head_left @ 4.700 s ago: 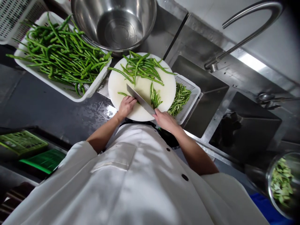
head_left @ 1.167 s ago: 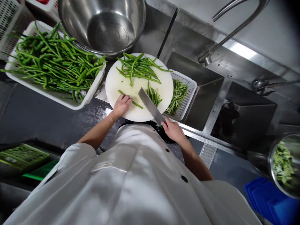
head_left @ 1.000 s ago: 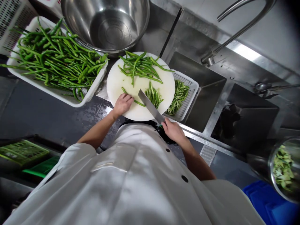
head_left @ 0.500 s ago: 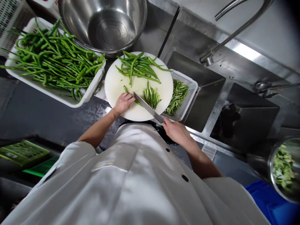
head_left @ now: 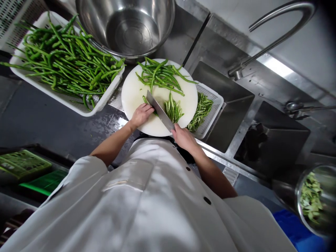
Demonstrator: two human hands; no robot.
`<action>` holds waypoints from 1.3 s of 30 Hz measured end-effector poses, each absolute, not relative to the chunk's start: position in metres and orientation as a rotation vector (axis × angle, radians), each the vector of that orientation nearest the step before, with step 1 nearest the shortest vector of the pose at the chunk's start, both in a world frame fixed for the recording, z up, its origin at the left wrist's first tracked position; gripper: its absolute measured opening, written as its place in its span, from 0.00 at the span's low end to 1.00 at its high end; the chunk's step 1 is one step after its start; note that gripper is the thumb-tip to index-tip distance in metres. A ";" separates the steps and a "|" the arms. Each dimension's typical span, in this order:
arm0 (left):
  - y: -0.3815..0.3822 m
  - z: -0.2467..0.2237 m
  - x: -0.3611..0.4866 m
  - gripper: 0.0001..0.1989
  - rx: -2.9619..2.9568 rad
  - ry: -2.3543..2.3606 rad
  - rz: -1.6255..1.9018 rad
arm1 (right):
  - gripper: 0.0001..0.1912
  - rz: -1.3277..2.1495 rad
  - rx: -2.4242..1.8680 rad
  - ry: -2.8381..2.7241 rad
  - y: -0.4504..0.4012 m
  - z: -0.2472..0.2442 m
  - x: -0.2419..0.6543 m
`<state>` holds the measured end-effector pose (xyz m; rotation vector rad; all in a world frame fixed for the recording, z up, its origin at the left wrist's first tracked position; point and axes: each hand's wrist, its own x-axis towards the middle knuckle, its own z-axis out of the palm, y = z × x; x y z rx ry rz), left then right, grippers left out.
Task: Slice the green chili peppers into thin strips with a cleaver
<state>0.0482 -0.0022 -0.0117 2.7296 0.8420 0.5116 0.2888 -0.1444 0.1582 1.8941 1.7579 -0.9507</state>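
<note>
My right hand (head_left: 183, 138) is closed round the handle of a broad-bladed kitchen knife (head_left: 161, 112) at the near right edge of a round white cutting board (head_left: 129, 91). The blade slants up and left across the board, close to the fingertips of my left hand (head_left: 142, 114). Those fingers are curled down on a long green chili pepper (head_left: 144, 99), mostly hidden by hand and blade. Cut pepper strips (head_left: 173, 109) lie in a heap right of the blade. Whole green peppers (head_left: 161, 76) are piled at the board's far side.
A white basket (head_left: 68, 109) heaped with long green peppers stands left. Behind the board is a large steel bowl (head_left: 131, 52). On the right, a perforated white basket (head_left: 215, 105) holds cut strips beside the sink (head_left: 231, 115) and faucet (head_left: 273, 45). Another bowl (head_left: 299, 203) holds chopped greens.
My right hand has moved left, closer to the board, and the knife blade has shifted up and left past my left fingertips. My left hand stays on the pepper. The whole view has shifted slightly.
</note>
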 end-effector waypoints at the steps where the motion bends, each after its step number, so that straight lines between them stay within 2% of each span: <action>1: -0.003 -0.011 0.048 0.18 2.717 0.849 0.514 | 0.22 -0.960 1.895 1.759 -0.144 0.159 0.288; 7: -0.003 -0.009 0.048 0.17 2.634 0.834 0.522 | 0.21 -1.021 1.966 1.750 -0.140 0.145 0.268; 12: 0.027 -0.006 0.033 0.15 2.592 0.946 0.581 | 0.22 -1.034 2.026 1.734 -0.139 0.124 0.259; 16: 0.040 -0.007 0.028 0.14 2.665 0.867 0.486 | 0.21 -1.066 2.016 1.697 -0.151 0.140 0.274; 22: 0.018 -0.012 0.040 0.16 2.702 0.764 0.457 | 0.18 -1.007 1.939 1.629 -0.163 0.179 0.288; 29: 0.019 -0.017 0.042 0.17 2.636 0.736 0.526 | 0.22 -1.064 2.006 1.703 -0.138 0.147 0.265; 35: 0.020 -0.016 0.042 0.17 2.663 0.732 0.552 | 0.21 -1.079 1.976 1.703 -0.144 0.155 0.274; 39: 0.016 -0.019 0.041 0.16 2.628 0.703 0.564 | 0.20 -1.090 2.046 1.700 -0.136 0.136 0.263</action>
